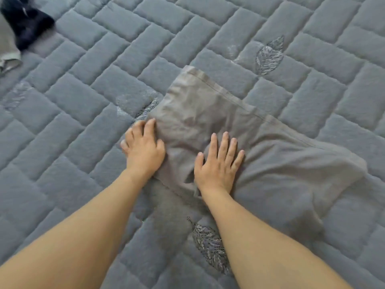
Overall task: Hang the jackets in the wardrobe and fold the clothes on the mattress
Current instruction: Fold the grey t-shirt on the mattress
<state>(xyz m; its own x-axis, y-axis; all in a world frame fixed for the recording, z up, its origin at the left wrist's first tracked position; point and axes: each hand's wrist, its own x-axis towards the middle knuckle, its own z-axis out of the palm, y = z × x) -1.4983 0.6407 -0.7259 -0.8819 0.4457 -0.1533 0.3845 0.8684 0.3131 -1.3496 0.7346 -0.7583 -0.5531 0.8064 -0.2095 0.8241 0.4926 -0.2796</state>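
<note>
One grey garment [239, 130], thin soft cloth, creased, stitched hem along its far edge; lies flat on the mattress [87, 84], right part bunched. Right hand [217, 163] flat on it, fingers straight and spread, pressing. Left hand [143, 147] at the cloth's left edge, fingers curled, tips on the hem side; actual grip not clear. Mattress: blue-grey, quilted in padded brick-shaped blocks, embroidered leaves [269, 55]. Far beyond left fingers: one dark garment [29, 21], one pale grey cloth [8, 49]
</note>
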